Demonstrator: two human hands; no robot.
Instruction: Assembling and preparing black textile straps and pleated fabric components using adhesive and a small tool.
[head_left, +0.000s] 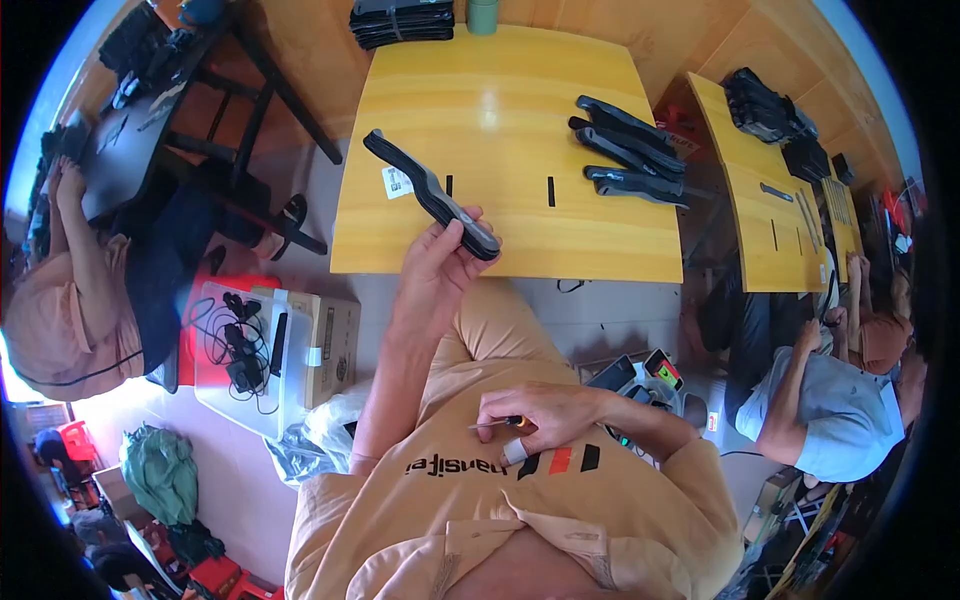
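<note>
My left hand (445,255) is raised at the front edge of the yellow table, thumb and fingers closed round the lower end of a long, curved black-and-grey padded strip (412,178). Its far end points up and to the left over the tabletop. Beside it shows a white printed label (397,182); whether it is attached or lies on the table, I cannot tell. Against my chest, my right hand (540,408) grips a slim tool (518,421) with an orange-and-black handle and a thin metal tip. A pale wrap covers one of that hand's digits.
Several similar strips (630,150) lie at the right of the yellow table (490,100), a black stack (400,22) and green cylinder (482,15) at its back. A clear bin (235,370) of cables stands left. People sit at both sides.
</note>
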